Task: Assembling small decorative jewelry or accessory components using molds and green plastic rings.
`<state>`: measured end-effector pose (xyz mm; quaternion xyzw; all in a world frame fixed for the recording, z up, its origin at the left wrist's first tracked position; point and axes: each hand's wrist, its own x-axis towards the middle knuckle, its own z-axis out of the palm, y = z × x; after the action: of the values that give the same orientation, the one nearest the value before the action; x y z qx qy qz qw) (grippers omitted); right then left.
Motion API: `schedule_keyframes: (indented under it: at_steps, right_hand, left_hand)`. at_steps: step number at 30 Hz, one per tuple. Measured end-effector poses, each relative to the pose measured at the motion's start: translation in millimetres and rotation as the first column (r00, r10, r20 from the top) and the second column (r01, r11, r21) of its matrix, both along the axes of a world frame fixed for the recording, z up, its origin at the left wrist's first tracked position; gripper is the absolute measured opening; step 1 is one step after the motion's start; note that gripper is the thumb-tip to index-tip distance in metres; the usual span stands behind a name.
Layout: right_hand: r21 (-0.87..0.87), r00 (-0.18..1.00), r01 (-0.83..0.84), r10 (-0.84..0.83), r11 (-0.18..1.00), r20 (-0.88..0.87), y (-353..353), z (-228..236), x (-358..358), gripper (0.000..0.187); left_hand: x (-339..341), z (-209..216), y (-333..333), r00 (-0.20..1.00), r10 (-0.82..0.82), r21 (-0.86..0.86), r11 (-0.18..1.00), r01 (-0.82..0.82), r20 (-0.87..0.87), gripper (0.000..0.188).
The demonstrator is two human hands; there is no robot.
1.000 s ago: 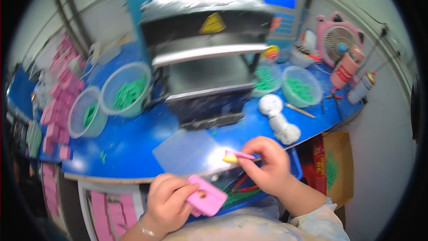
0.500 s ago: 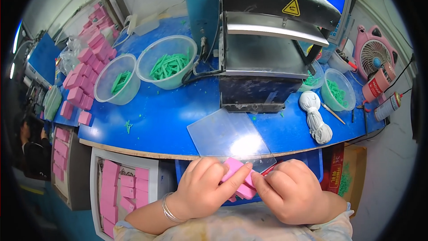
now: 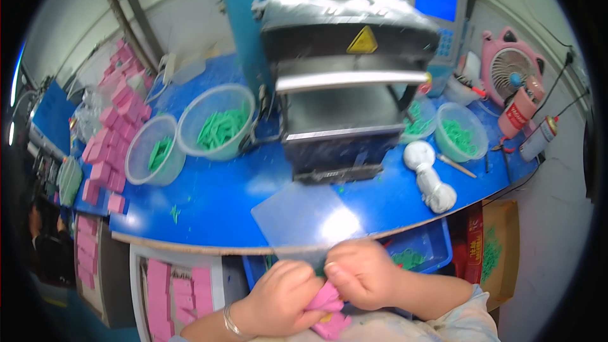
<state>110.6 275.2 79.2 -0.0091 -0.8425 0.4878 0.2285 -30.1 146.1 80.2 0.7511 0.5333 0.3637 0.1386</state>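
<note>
Close to my body, below the table edge, my left hand [image 3: 285,297] is wrapped round a soft-looking pink block [image 3: 332,326], blurred by motion. A small yellow spot shows on the block beside my left thumb. My right hand [image 3: 364,275] is closed at the block's upper end, its thumb bent against it. What lies under the right fingers is hidden. Just beyond both hands, a clear flat sheet [image 3: 297,215] lies on the blue table [image 3: 202,215] and overhangs its front edge.
A press machine [image 3: 342,114] stands at the back centre. Tubs of green pieces flank it: a large tub [image 3: 190,130] at left, another [image 3: 465,145] at right. Pink blocks [image 3: 104,152] pile up at far left. A white yarn bundle [image 3: 430,177], blue bin [image 3: 437,247] and pink fan [image 3: 506,66] are right.
My view has shifted, so the table sits lower in the picture. The pink block has turned more upright and nearer my body. My right hand has swung over to its far end.
</note>
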Motion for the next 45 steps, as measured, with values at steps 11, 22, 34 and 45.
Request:
schedule_keyframes:
  at_steps: [11,22,34,45]
  right_hand:
    - [0.265,0.988,0.111,-0.077,0.958,-0.134,8,-15,0,0.032]
    - [-0.045,0.991,-0.090,0.085,0.995,-0.103,4,-25,-15,0.029]
    - [-0.060,0.971,0.182,-0.189,0.981,-0.149,2,-24,-27,0.042]
    - [-0.610,0.958,-0.210,0.038,0.764,-0.283,-7,-52,-32,0.026]
  left_hand:
    - [16,11,-3,0.951,0.244,-0.075,0.969,-0.234,0.191,0.028]
    - [3,9,5,0.991,0.026,0.119,0.993,-0.011,-0.131,0.030]
    - [10,-2,2,0.722,0.450,-0.354,0.887,-0.296,0.525,0.017]
    - [0,-25,-7,0.751,0.359,-0.124,0.928,-0.352,0.554,0.034]
